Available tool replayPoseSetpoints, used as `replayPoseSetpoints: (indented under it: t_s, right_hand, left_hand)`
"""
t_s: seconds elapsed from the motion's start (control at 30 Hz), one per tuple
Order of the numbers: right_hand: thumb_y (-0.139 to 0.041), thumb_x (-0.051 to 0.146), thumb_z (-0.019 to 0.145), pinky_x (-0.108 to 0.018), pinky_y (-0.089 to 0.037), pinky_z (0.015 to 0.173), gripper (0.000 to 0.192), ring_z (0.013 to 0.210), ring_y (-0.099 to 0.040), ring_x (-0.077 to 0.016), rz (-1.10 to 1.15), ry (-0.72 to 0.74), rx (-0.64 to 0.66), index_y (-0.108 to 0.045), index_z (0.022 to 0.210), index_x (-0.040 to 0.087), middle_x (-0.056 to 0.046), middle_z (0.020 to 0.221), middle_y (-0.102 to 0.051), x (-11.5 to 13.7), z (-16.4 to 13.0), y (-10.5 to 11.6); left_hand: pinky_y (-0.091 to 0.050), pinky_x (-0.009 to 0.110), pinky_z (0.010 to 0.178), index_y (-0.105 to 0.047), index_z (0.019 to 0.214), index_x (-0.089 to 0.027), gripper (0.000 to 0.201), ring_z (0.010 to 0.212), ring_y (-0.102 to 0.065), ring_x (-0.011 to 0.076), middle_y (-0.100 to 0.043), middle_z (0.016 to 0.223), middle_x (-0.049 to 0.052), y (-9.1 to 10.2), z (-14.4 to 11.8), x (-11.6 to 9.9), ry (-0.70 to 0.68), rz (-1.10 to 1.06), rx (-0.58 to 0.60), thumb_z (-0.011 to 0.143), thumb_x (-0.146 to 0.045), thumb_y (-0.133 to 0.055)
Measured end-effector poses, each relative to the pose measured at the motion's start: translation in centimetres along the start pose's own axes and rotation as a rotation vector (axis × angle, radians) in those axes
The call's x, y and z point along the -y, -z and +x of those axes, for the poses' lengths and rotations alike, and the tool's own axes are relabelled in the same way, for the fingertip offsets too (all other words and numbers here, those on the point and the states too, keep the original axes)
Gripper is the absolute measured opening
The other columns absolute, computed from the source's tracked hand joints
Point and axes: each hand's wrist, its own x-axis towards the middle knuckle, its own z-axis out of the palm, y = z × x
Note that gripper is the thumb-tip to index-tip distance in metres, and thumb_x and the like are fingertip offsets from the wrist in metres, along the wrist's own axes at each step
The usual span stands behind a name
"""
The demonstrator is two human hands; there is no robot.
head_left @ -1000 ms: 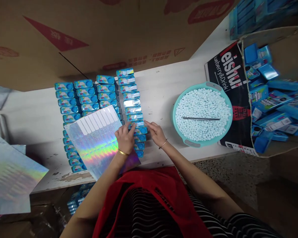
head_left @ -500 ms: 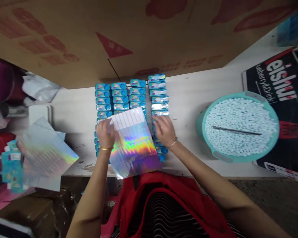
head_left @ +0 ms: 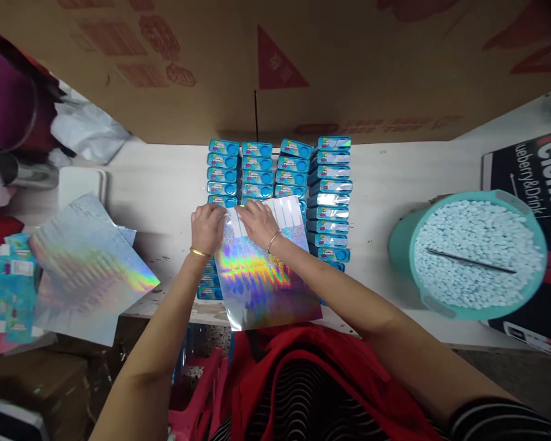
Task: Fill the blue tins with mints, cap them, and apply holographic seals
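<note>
A shiny holographic sticker sheet (head_left: 266,288) with a band of pale strips along its top lies tilted over rows of small blue boxes (head_left: 258,164). My left hand (head_left: 207,229) pinches the sheet's upper left corner. My right hand (head_left: 258,225) lies over the pale strips, its fingers closed at the sheet's top edge near the left fingertips; whether a single sticker is between them is hidden. In the rightmost row, several blue boxes (head_left: 333,212) carry a shiny strip on top. The sheet covers the boxes beneath it.
At the right, a teal tub (head_left: 404,245) full of small pale pieces holds a thin dark stick (head_left: 471,260). A black carton (head_left: 509,177) stands behind it. A large cardboard box (head_left: 220,116) walls off the back. More holographic sheets (head_left: 89,275) lie left, beside flat blue packaging (head_left: 16,288).
My right hand has moved left from the rightmost box row onto the top of the sticker sheet, beside my left hand. The camera view has shifted, moving the scene rightward.
</note>
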Motion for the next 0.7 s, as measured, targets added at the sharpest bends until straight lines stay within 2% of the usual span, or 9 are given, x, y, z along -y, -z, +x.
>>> replayPoseSetpoints:
  t_s: [0.13, 0.27, 0.33, 0.43, 0.53, 0.63, 0.7]
  right_hand:
    - [-0.039, 0.027, 0.098, -0.039, -0.032, 0.081, 0.038, 0.102, -0.043, -0.0284, -0.005, 0.002, -0.058, -0.054, 0.132, 0.017, -0.015, 0.115, -0.057, 0.3, 0.3, -0.2]
    - [-0.041, 0.032, 0.099, -0.041, -0.029, 0.087, 0.032, 0.109, -0.040, -0.0287, -0.024, 0.020, -0.091, -0.062, 0.120, 0.022, -0.013, 0.127, -0.054, 0.2, 1.0, -0.7]
    - [-0.039, 0.034, 0.099, -0.041, -0.027, 0.091, 0.031, 0.111, -0.040, -0.0275, -0.030, 0.030, -0.106, -0.064, 0.113, 0.023, -0.012, 0.126, -0.054, 0.1, 1.2, -0.9]
    - [-0.036, 0.035, 0.100, -0.040, -0.024, 0.094, 0.032, 0.108, -0.041, -0.0259, -0.027, 0.060, -0.112, -0.064, 0.106, 0.021, -0.011, 0.114, -0.059, 0.0, 1.3, -0.9]
    - [-0.032, 0.034, 0.102, -0.040, -0.023, 0.091, 0.034, 0.099, -0.044, -0.0248, -0.013, 0.105, -0.093, -0.063, 0.099, 0.019, -0.009, 0.100, -0.061, -0.2, 1.5, -0.4]
    - [-0.031, 0.036, 0.102, -0.037, -0.025, 0.085, 0.036, 0.093, -0.046, -0.0238, 0.033, 0.140, -0.081, -0.062, 0.095, 0.019, -0.008, 0.094, -0.062, -0.3, 1.9, 0.4]
    - [-0.031, 0.038, 0.102, -0.035, -0.026, 0.081, 0.036, 0.091, -0.047, -0.0230, 0.083, 0.163, -0.065, -0.061, 0.094, 0.019, -0.007, 0.092, -0.062, -0.3, 2.3, 1.0]
  left_hand:
    - [-0.031, 0.042, 0.084, -0.061, 0.108, -0.020, 0.028, 0.101, -0.048, 0.0287, -0.061, 0.110, 0.012, 0.4, 0.3, -0.3, 0.097, 0.004, 0.000, 0.090, -0.038, -0.050]
    - [-0.031, 0.044, 0.086, -0.060, 0.090, -0.020, 0.019, 0.103, -0.048, 0.0287, -0.061, 0.108, 0.012, 1.0, 1.1, 0.1, 0.047, -0.014, 0.052, 0.089, -0.036, -0.049]
    - [-0.033, 0.043, 0.086, -0.058, 0.086, -0.020, 0.018, 0.100, -0.051, 0.0270, -0.062, 0.103, 0.011, 1.2, 1.4, 0.4, 0.014, -0.076, 0.092, 0.090, -0.034, -0.048]
    - [-0.040, 0.038, 0.082, -0.058, 0.094, -0.019, 0.019, 0.089, -0.057, 0.0220, -0.064, 0.093, 0.008, 1.6, 1.3, 0.9, 0.014, -0.275, 0.164, 0.090, -0.034, -0.046]
    - [-0.047, 0.033, 0.080, -0.059, 0.112, -0.018, 0.035, 0.084, -0.061, 0.0183, -0.066, 0.094, 0.006, 2.1, 1.0, 1.3, 0.035, -0.529, 0.187, 0.087, -0.041, -0.054]
    - [-0.049, 0.032, 0.082, -0.069, 0.103, -0.019, 0.038, 0.086, -0.063, 0.0186, -0.070, 0.094, 0.006, 3.1, 0.7, 1.8, 0.088, -0.687, 0.164, 0.080, -0.049, -0.063]
    - [-0.051, 0.033, 0.081, -0.073, 0.093, -0.019, 0.037, 0.085, -0.064, 0.0197, -0.072, 0.091, 0.006, 3.8, 0.7, 2.0, 0.179, -0.772, 0.182, 0.076, -0.052, -0.067]
